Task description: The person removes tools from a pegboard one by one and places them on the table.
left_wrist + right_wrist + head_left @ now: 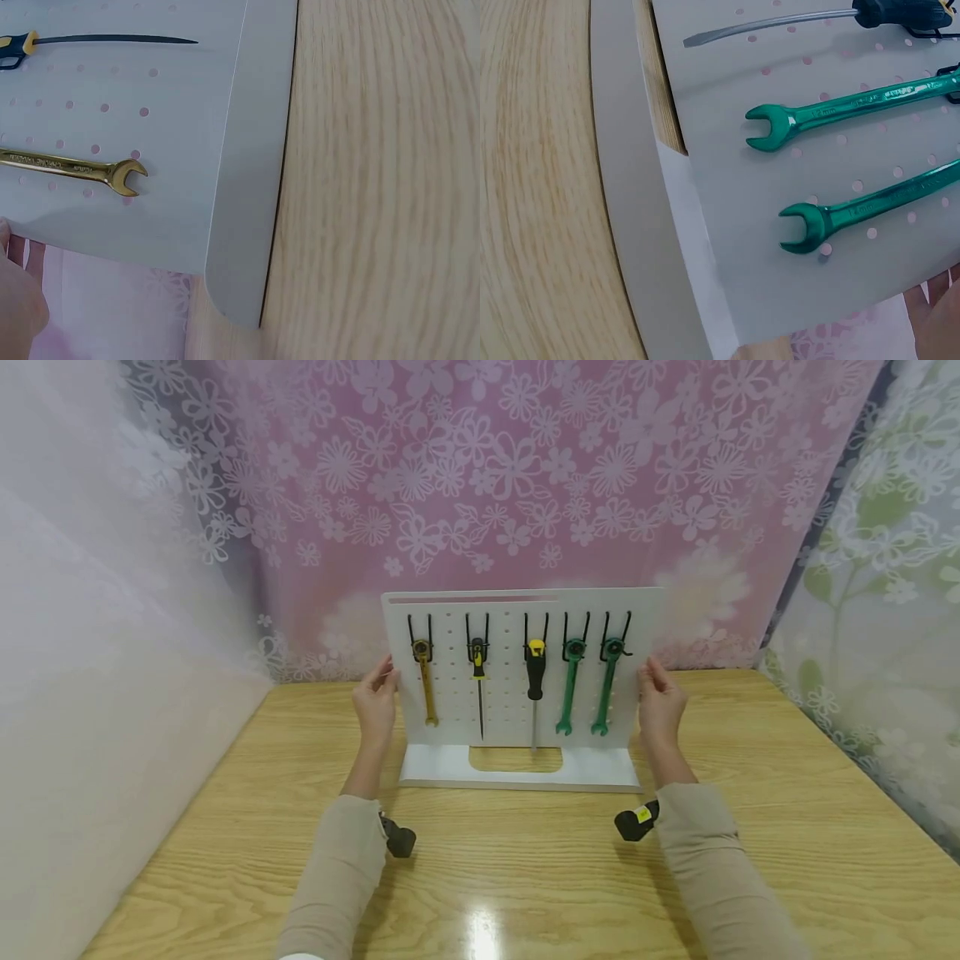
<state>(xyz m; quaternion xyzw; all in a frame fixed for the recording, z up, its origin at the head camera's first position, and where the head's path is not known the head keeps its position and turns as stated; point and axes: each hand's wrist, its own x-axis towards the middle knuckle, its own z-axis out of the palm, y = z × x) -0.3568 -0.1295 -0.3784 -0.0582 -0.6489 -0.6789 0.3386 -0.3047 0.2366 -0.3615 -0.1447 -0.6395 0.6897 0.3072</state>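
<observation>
A white pegboard (507, 693) stands upright on its flat base, a tool rack with black hooks. My left hand (374, 706) grips its left edge, and my right hand (662, 703) holds the right edge at about the same height. From the hooks hang, left to right, a gold wrench (427, 685), a thin screwdriver (479, 672) with a black and yellow handle, a thicker screwdriver (536, 672), and two green wrenches, the inner one (570, 689) and the outer one (607, 689). In the right wrist view the open ends of the green wrenches (806, 229) show closely.
The rack's base (442, 768) has a rounded cutout and lies on a wood-grain table (517, 860). Behind the table hangs a pink floral curtain (480, 468); pale sheets flank both sides. Black wrist cameras jut inward from the left sleeve (337, 860) and right sleeve (708, 852).
</observation>
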